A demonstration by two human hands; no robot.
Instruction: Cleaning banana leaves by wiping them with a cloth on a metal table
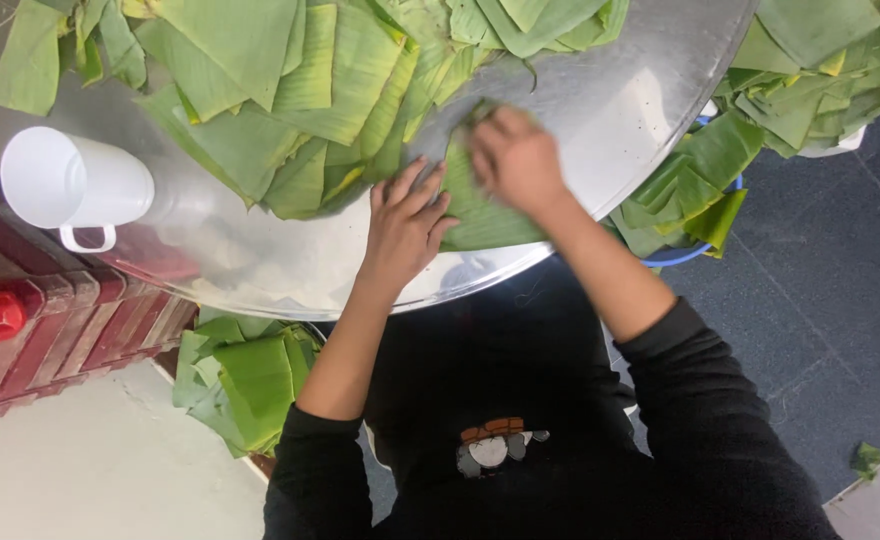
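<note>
At the near rim of a round steel tray (600, 110), the left hand (405, 225) presses splayed fingers on a banana leaf piece (480, 215) while the right hand (515, 160), fingers curled, wipes it; hard rubbing may split the leaf.

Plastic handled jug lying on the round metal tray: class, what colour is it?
White, seen clearly in the head view.

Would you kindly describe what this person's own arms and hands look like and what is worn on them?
Both hands, the left hand and the right hand, are bare, with no gloves, rings or watch visible. Long black fabric sleeves are pushed up, leaving the forearms uncovered.
</note>
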